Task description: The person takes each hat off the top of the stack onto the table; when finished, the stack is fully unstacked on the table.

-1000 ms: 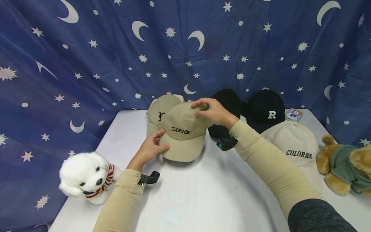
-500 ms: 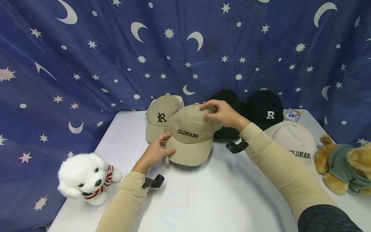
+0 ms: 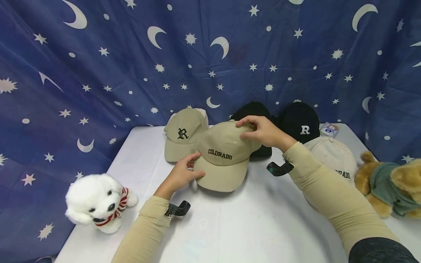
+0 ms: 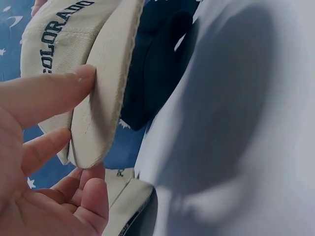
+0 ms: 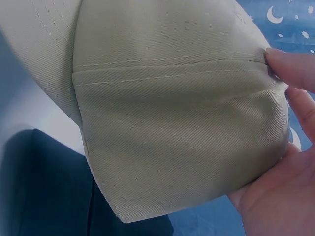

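A khaki baseball cap (image 3: 227, 140) lettered COLORADO is held between both hands, its brim turned toward me. My left hand (image 3: 181, 173) pinches the brim's left side; in the left wrist view the thumb (image 4: 59, 93) lies on top and fingers are beneath. At the crown's top right, my right hand (image 3: 264, 132) pinches the fabric, as the right wrist view also shows on the cap's side (image 5: 172, 123). The brim is off the table, with a shadow (image 4: 221, 98) below. Just behind to the left sits another khaki cap (image 3: 185, 128) with a dark R.
Black caps stand at the back, one (image 3: 251, 109) partly behind the held cap, another (image 3: 297, 118) with a white R. A cream cap (image 3: 329, 153) is partly hidden by my right sleeve. A white plush dog (image 3: 95, 201) sits left, a brown plush bear (image 3: 391, 186) right. A small box (image 3: 329, 129) lies behind.
Both hands have carried the COLORADO cap to the right and slightly toward me. The R on the khaki cap behind it has come fully into view.
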A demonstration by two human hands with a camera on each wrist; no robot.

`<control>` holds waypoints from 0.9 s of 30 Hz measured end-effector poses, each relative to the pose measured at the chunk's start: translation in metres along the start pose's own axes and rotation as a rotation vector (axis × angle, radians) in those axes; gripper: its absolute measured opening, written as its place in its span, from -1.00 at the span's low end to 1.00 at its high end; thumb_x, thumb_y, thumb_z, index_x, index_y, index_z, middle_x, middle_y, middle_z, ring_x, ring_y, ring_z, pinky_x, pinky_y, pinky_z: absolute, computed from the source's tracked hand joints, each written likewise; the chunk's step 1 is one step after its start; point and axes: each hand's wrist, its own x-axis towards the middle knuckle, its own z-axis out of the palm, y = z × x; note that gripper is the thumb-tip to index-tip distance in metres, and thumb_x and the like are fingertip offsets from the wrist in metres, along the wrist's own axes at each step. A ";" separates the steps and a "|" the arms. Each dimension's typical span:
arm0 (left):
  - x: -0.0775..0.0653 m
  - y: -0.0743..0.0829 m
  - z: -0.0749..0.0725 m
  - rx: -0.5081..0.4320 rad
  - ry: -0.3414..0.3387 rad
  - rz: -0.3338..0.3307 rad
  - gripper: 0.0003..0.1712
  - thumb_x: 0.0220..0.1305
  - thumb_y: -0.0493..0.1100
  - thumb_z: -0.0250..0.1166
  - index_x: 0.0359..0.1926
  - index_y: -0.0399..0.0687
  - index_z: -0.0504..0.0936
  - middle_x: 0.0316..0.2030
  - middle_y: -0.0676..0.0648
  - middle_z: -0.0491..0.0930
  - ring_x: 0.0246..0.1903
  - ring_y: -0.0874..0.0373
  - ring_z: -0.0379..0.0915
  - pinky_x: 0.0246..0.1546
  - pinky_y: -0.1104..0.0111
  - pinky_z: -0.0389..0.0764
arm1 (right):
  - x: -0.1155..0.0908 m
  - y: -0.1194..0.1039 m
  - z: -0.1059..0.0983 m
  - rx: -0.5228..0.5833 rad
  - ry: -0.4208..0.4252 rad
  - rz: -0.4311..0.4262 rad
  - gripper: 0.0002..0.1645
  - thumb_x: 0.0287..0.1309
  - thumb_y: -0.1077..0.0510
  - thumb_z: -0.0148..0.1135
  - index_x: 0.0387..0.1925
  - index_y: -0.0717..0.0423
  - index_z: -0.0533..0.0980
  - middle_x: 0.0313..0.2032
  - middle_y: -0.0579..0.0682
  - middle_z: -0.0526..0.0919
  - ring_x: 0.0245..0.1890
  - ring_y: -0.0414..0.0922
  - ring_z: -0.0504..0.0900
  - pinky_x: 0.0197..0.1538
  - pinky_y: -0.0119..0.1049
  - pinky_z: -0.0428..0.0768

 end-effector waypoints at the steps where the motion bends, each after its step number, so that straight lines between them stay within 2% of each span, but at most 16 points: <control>1: 0.000 0.000 0.001 0.003 -0.001 0.004 -0.14 0.06 -0.20 0.53 0.41 -0.09 0.42 0.08 -0.11 0.50 -0.01 0.01 0.41 -0.08 0.24 0.44 | -0.002 0.000 -0.001 -0.001 0.000 0.003 -0.60 0.15 0.32 0.41 0.05 0.30 0.59 0.08 0.18 0.60 0.06 -0.04 0.51 0.14 -0.34 0.42; 4: -0.002 0.002 0.005 0.000 -0.013 0.009 -0.14 0.06 -0.19 0.53 0.40 -0.08 0.43 0.07 -0.09 0.51 -0.04 0.03 0.41 -0.11 0.25 0.44 | -0.006 0.000 -0.005 -0.009 0.001 0.007 -0.62 0.18 0.31 0.38 0.05 0.30 0.59 0.06 0.18 0.60 0.01 -0.06 0.52 0.09 -0.37 0.44; 10: -0.005 0.005 0.011 -0.006 -0.039 0.010 -0.16 0.07 -0.19 0.53 0.40 -0.04 0.44 0.19 -0.04 0.49 -0.03 0.03 0.43 -0.09 0.21 0.47 | -0.017 0.002 -0.013 -0.061 0.006 0.019 -0.66 0.28 0.28 0.30 0.07 0.27 0.60 0.05 0.16 0.61 -0.13 -0.13 0.50 -0.08 -0.43 0.47; 13: -0.006 0.007 0.014 -0.002 -0.048 0.012 -0.16 0.07 -0.19 0.53 0.40 -0.04 0.44 0.18 -0.03 0.49 -0.03 0.04 0.43 -0.10 0.21 0.48 | -0.022 0.004 -0.017 -0.078 0.005 0.027 -0.66 0.29 0.27 0.29 0.08 0.26 0.60 0.06 0.15 0.61 -0.15 -0.12 0.50 -0.09 -0.44 0.47; 19: -0.007 0.010 0.025 -0.018 -0.059 0.017 -0.15 0.06 -0.21 0.53 0.40 -0.05 0.44 0.14 0.01 0.52 -0.06 0.09 0.46 -0.12 0.25 0.50 | -0.031 0.006 -0.023 -0.081 0.019 0.058 -0.66 0.30 0.28 0.29 0.08 0.27 0.59 0.06 0.16 0.61 -0.09 -0.10 0.54 -0.06 -0.46 0.50; 27: -0.008 0.012 0.035 -0.056 -0.097 0.035 -0.15 0.07 -0.24 0.53 0.41 -0.11 0.42 -0.02 -0.07 0.57 -0.09 0.08 0.50 -0.14 0.26 0.52 | -0.043 0.008 -0.028 -0.105 0.047 0.091 -0.65 0.27 0.20 0.35 0.06 0.24 0.61 0.07 0.15 0.61 -0.04 -0.13 0.55 -0.05 -0.47 0.51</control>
